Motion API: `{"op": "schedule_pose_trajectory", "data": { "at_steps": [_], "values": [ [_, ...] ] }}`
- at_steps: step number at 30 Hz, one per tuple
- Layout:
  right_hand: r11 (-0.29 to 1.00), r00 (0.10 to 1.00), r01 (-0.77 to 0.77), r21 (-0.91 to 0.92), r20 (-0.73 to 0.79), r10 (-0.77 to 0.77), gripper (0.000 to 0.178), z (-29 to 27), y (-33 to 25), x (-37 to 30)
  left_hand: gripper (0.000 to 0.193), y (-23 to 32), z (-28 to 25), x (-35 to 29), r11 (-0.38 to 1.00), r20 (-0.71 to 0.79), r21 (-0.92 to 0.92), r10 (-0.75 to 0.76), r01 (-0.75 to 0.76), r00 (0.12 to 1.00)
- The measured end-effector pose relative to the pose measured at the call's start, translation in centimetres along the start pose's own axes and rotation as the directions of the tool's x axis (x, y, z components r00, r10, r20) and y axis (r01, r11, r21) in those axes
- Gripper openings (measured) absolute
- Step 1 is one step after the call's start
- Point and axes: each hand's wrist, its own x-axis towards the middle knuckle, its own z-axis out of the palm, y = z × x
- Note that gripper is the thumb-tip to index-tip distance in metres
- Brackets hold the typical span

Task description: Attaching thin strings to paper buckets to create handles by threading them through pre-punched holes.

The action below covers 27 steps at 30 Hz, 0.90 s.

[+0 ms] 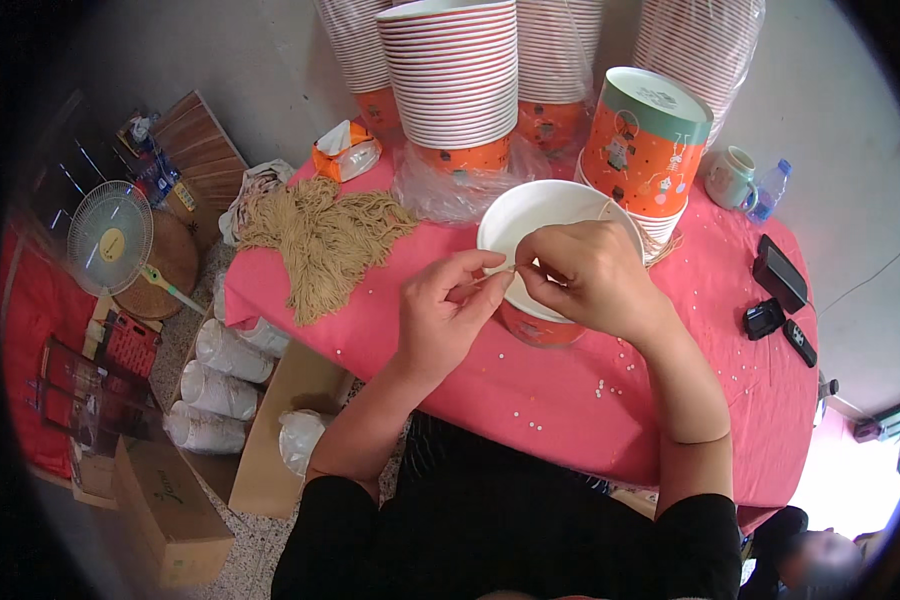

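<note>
At the far left of the frame, a round fan [110,240] stood tipped to 1 side. Below it, in the lower left, was a closed brown box [175,515]. Next came white bundles [218,388], wrapped in clear plastic, by the edge of an open brown carton [270,455].

Then the pink counter [450,385] began. Near its left side lay a big bunch of tan strings [320,240], spread out flat. Just above the bunch was an orange and white packet [348,150].

Near the middle of the frame, the left hand [440,312] had its thumb and finger pinched on a thin string [511,268]. Up above stood a tall stack of paper tubs [450,85]. The string was in the middle of the frame, over the front part of a white and orange tub [540,328]. The right hand [595,275] was over that tub too, and its grip was closed on the same string.

Farther right, an upside-down tub [642,160] showed a green band at its top. Then came a pale mug [730,180], a clear bottle [770,192] with a blue cap, and 3 black things [780,275] near the counter's right edge.
</note>
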Motion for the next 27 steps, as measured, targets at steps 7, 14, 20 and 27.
{"op": "schedule_pose_trajectory", "data": {
  "at_steps": [7, 14, 20, 27],
  "values": [
    [0.987, 0.999, 0.036, -0.159, -0.015, -0.038, 0.015, 0.1, 0.7, -0.4, 0.009, -0.3, -0.3, 0.2, 0.997, 0.002, 0.061, 0.055, -0.055, 0.998],
    [0.951, 0.998, 0.055, -0.303, 0.032, -0.048, 0.019, 0.1, 0.7, -0.3, 0.006, -0.7, -0.5, -0.3, 1.0, 0.022, 0.001, 0.011, -0.011, 1.0],
    [0.937, 0.997, 0.074, -0.34, 0.057, -0.058, 0.019, -0.4, 0.7, -0.2, 0.002, -0.4, -0.2, -0.8, 0.995, 0.049, -0.071, -0.064, 0.068, 0.997],
    [0.928, 0.996, 0.092, -0.36, 0.022, -0.09, 0.021, -1.0, 0.9, 0.0, 0.004, -0.7, -0.4, -0.8, 0.979, 0.112, -0.17, -0.097, 0.115, 0.989]
  ]
}}
